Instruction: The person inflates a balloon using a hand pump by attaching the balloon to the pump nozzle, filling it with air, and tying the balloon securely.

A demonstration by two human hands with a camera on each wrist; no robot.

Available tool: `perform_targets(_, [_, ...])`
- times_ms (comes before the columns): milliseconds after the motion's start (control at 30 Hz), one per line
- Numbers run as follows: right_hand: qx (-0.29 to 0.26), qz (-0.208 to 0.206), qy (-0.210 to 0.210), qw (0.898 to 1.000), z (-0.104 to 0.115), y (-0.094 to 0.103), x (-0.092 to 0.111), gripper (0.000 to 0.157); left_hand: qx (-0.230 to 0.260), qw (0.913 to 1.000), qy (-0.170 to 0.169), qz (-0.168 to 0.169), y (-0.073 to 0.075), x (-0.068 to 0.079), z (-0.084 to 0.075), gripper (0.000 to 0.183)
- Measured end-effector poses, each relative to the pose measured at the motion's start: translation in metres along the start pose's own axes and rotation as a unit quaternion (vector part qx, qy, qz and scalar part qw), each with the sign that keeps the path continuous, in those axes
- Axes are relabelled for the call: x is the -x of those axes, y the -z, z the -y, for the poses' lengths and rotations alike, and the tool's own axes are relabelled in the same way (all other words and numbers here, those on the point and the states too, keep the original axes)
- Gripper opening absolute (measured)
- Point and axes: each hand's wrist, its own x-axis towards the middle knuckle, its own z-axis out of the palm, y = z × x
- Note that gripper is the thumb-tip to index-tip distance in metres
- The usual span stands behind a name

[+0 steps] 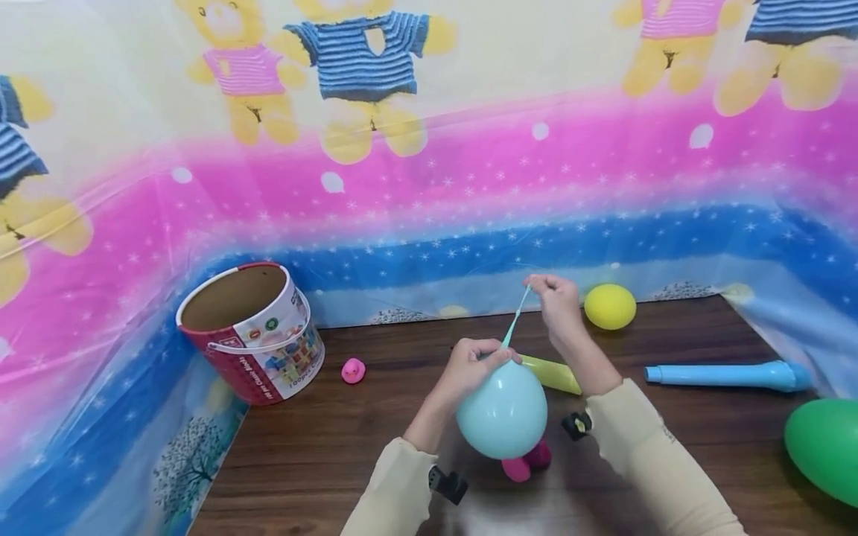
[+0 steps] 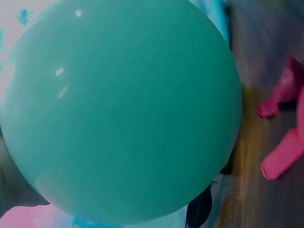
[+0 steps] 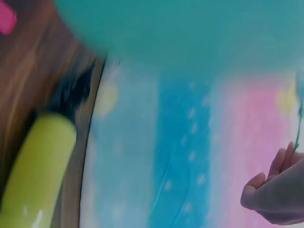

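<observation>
A round, inflated light-blue balloon (image 1: 503, 413) hangs over the table, its neck (image 1: 515, 325) drawn up long and thin. My left hand (image 1: 474, 365) pinches the base of that neck, at the top of the balloon. Higher and to the right, my right hand (image 1: 558, 301) pinches the neck's far end and holds it stretched; a small lump shows partway along. In the left wrist view the balloon (image 2: 123, 114) covers most of the left hand. The right wrist view shows the right hand (image 3: 275, 190) with curled fingers at the thin neck.
Two limp pink balloons (image 1: 516, 469) lie beneath. Behind is a yellow-green cylinder (image 1: 553, 374) with a black end. A yellow balloon (image 1: 610, 307), blue pump-like tube (image 1: 727, 376) and green balloon (image 1: 827, 450) lie right. Left are a pink toy duck (image 1: 353, 371) and an open bucket (image 1: 258, 335).
</observation>
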Motion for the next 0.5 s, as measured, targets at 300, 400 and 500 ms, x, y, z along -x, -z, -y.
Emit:
perform_targets(300, [0.012, -0.013, -0.014, 1.000, -0.012, 0.007, -0.017, 0.032, 0.024, 0.9993, 0.024, -0.013, -0.002, 0.008, 0.018, 0.025])
perform_targets(400, [0.044, 0.032, 0.010, 0.998, -0.017, -0.002, 0.002, 0.032, 0.036, 0.9987, 0.019, -0.030, 0.001, 0.006, 0.019, 0.025])
perform_targets(500, [0.049, 0.070, 0.039, 0.996, -0.020, -0.013, 0.021, 0.028, 0.045, 0.9980, 0.007, -0.044, 0.004, 0.004, 0.017, 0.025])
